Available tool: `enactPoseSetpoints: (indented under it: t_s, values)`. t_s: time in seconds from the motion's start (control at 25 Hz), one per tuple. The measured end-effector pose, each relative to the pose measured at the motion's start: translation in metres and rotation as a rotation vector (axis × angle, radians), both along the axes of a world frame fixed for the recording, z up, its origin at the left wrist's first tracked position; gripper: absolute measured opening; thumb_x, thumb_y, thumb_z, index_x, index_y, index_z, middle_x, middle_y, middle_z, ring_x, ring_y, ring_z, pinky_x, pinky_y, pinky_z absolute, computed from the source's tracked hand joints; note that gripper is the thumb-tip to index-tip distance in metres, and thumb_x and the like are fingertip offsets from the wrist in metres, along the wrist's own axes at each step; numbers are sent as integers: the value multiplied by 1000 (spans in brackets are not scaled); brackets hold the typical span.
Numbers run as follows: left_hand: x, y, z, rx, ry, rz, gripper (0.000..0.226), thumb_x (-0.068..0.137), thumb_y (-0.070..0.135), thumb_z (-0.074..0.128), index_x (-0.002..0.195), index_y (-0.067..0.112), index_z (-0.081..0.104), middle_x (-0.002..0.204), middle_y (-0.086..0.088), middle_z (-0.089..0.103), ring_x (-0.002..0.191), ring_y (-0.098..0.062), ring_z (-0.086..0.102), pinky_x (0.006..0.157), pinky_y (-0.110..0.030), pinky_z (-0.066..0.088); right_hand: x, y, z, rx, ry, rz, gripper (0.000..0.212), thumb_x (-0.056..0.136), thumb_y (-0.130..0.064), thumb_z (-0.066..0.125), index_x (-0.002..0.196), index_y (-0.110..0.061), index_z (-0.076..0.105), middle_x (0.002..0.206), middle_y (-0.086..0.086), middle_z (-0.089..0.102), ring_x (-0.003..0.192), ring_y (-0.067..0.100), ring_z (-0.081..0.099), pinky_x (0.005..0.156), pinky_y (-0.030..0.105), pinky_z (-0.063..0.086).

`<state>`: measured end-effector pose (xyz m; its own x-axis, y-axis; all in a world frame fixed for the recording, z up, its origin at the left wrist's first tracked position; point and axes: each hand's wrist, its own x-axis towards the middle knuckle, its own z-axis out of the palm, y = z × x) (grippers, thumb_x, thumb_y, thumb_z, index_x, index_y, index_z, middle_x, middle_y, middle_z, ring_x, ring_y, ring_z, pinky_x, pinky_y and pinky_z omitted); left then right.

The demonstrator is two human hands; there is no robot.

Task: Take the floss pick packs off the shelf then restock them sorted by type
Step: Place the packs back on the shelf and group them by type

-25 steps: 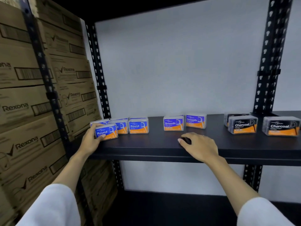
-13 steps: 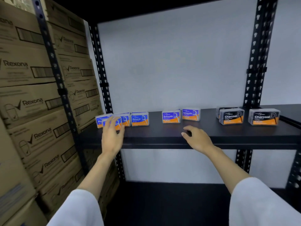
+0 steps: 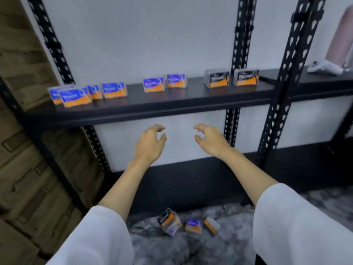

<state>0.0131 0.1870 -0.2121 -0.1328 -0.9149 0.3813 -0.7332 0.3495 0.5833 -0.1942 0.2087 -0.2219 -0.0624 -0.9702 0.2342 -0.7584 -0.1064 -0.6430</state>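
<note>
Both hands have come off the shelf (image 3: 172, 107) and now hang in the air below its front edge. A moment ago the left hand (image 3: 150, 145) was up by the Round packs (image 3: 76, 96) and the right hand (image 3: 211, 141) lay on the shelf board. Now the left grip is loose, fingers a little curled, and it holds nothing. The right grip is the same: fingers bent a little, thumb apart, nothing in it. The two hands are near each other, palms turned inward.

On the shelf the packs stand upright in a row, long side running left to right, labels facing out. Round packs sit at the left end in a bunch, one in front of the others. Two Smooth packs (image 3: 153, 84) stand in the middle, just beside each other. Charcoal packs (image 3: 246, 77) stand at the right, near the post (image 3: 240, 44).

Down on the grey rug (image 3: 162, 245) lie three more packs (image 3: 193, 225), close together. They are tipped over and turned different ways. One has a black Charcoal label; the rest are too blurry to read.
</note>
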Motion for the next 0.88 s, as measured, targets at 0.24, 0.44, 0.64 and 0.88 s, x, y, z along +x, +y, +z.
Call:
enactPoseSetpoints:
  t_s: [0.24, 0.44, 0.64, 0.88]
  values:
    - [-30, -18, -166, 363, -117, -36, 29, 93, 28, 53, 122, 30, 58, 125, 9, 61, 114, -16, 58, 93, -35, 46, -39, -8, -161, 286, -18, -76, 41, 95, -24, 52, 135, -17, 48, 136, 5, 54, 123, 24, 51, 101, 44, 45]
    - [-57, -28, -317, 646, -98, -108, 30, 91, 22, 56, 121, 26, 58, 123, 1, 61, 107, -24, 61, 91, -40, 50, -60, -12, -310, 546, -36, -137, 42, 92, -24, 53, 133, -18, 48, 130, 9, 57, 109, 27, 59, 93, 41, 48]
    - [-84, -32, -437, 759, -251, -185, 56, 80, 12, 65, 134, 16, 49, 137, -6, 49, 128, -26, 46, 105, -35, 37, -70, -10, -425, 706, -9, -154, 50, 92, -33, 56, 137, -17, 42, 135, 10, 51, 121, 29, 49, 94, 38, 44]
    - [-92, -58, -517, 698, -770, -392, 92, 79, 29, 73, 151, 17, 16, 156, -3, 20, 147, -31, 6, 115, -45, 22, -61, -9, -504, 786, 10, -145, 84, 80, -31, 69, 148, -29, 20, 145, 13, 34, 128, 35, 37, 101, 47, 40]
